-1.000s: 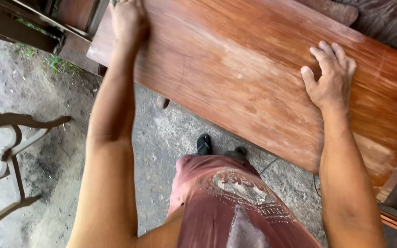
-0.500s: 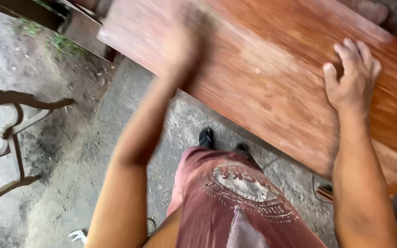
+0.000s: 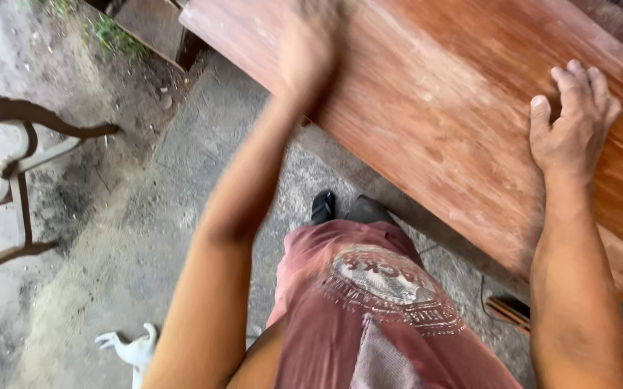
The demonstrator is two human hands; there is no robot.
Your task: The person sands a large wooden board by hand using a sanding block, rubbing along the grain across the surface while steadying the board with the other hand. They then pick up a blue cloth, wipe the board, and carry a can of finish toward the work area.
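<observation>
The long wooden counter runs from upper left to lower right of the frame; the right hand lies flat and spread on it, while the blurred left hand, grip unreadable, is over its upper-left end.

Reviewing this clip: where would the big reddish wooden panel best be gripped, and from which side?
Probably by its long near edge, coming from the person's side. The wooden panel lies flat and broad, too wide to span, and that edge overhangs the concrete floor. The right hand rests flat on top; the left hand is blurred.
</observation>
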